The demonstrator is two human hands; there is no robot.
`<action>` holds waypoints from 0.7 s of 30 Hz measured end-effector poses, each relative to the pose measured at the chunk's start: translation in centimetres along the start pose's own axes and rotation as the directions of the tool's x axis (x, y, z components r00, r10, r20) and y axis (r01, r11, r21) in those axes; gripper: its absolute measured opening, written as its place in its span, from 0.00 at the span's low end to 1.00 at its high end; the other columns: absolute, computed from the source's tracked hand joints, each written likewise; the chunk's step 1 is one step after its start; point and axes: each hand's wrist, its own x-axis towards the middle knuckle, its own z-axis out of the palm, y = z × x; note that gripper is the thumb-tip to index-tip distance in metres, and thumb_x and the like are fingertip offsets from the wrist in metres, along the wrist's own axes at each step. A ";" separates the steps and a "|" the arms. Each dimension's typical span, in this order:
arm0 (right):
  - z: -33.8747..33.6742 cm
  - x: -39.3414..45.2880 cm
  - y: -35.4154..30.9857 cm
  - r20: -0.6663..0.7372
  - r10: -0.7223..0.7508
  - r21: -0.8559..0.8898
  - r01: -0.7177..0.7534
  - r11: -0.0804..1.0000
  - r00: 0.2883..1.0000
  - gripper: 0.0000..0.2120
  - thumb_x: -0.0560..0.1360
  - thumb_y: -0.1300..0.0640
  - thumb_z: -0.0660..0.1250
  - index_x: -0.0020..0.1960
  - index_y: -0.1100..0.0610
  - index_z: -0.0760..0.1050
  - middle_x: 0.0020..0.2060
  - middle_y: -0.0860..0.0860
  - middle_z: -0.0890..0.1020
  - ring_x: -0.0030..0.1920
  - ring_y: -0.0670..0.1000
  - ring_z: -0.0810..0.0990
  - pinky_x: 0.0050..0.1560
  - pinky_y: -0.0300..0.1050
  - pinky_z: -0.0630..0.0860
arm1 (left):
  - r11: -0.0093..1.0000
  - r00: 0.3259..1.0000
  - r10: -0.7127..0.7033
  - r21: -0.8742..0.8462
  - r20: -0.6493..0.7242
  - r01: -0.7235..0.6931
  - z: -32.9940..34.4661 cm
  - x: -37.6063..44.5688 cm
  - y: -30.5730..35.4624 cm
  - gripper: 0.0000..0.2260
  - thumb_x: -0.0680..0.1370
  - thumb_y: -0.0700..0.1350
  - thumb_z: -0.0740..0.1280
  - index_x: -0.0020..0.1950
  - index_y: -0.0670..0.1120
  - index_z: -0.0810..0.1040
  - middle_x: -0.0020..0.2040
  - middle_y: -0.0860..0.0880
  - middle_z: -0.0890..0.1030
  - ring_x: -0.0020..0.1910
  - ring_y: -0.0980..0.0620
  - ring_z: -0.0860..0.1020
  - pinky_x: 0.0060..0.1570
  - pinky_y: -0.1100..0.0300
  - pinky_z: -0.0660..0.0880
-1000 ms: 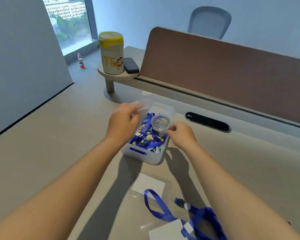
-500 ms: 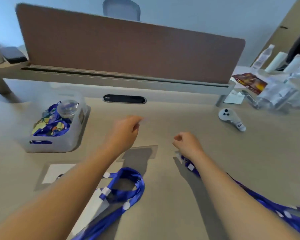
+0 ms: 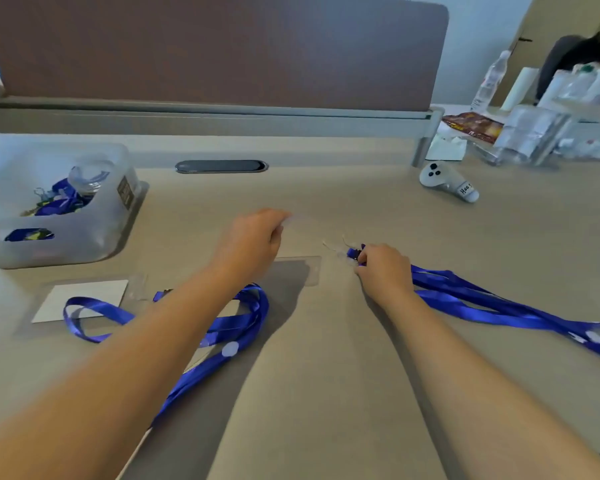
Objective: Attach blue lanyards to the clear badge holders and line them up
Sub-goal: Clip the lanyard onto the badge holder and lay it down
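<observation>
Right now the right hand (image 3: 383, 271) pinches the clip end of a blue lanyard (image 3: 482, 303), whose strap trails away to the right across the surface (image 3: 326, 393). The left hand (image 3: 253, 242) hovers above a clear badge holder (image 3: 302, 270) lying flat between the two hands; its fingers are curled together, and something faint and transparent seems to sit at the fingertips, but blur keeps me from telling whether it grips anything.

Further left, a second badge holder (image 3: 80, 299) with a white card inside lies on the surface with another blue lanyard (image 3: 222, 327) looped over and beside it, so it looks as if at least one set is already joined and laid down. A translucent bin (image 3: 94, 237) at the far left holds more lanyards.

The step in hand appears to be bringing the clip to the slot of the empty holder. To do it well, the left hand would best pin or lift the holder by its slotted edge, keeping the thin plastic from sliding or flexing, while the right hand keeps its pinch close behind the clip so the tip can be steered into the slot. The long strap should stay slack on the right, not dragged across the finished set. Once joined, the holder belongs just beside the one at left, edges parallel, with the straps running the same way.
</observation>
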 end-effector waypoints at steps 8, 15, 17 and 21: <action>-0.1 -1.7 -0.8 -0.010 -0.096 -0.177 0.093 0.980 0.995 0.12 0.76 0.66 0.55 0.52 0.62 0.77 0.45 0.57 0.73 0.45 0.56 0.74 0.42 0.45 0.65 | 0.996 0.994 -0.026 -0.083 -0.102 0.018 -1.3 -2.1 -0.2 0.16 0.79 0.39 0.54 0.66 0.46 0.69 0.60 0.43 0.79 0.50 0.40 0.77 0.52 0.49 0.75; 0.5 -1.5 -1.3 0.109 -0.013 0.094 0.003 0.996 0.994 0.08 0.74 0.65 0.61 0.49 0.61 0.79 0.49 0.58 0.81 0.53 0.59 0.77 0.48 0.51 0.71 | 0.989 0.995 -0.045 -0.143 -0.088 0.032 -0.9 -3.2 -0.9 0.15 0.79 0.38 0.54 0.65 0.44 0.70 0.65 0.48 0.76 0.59 0.45 0.75 0.57 0.57 0.71; 0.6 -1.7 -1.6 0.192 0.043 0.164 -0.075 0.984 0.981 0.06 0.75 0.61 0.63 0.50 0.57 0.78 0.55 0.57 0.80 0.60 0.60 0.73 0.50 0.50 0.67 | 0.987 0.995 -0.041 -0.156 -0.091 0.027 -1.0 -3.2 -0.9 0.15 0.79 0.38 0.54 0.65 0.45 0.70 0.65 0.49 0.75 0.59 0.45 0.75 0.56 0.58 0.71; 0.1 -2.6 -2.2 0.198 -0.017 0.212 -0.026 0.977 0.980 0.08 0.74 0.62 0.61 0.47 0.59 0.80 0.52 0.57 0.81 0.58 0.58 0.75 0.52 0.49 0.68 | 0.977 0.992 -0.047 -0.213 -0.115 0.022 -1.5 -2.8 -0.9 0.15 0.79 0.37 0.54 0.64 0.44 0.71 0.65 0.48 0.76 0.59 0.47 0.75 0.54 0.61 0.69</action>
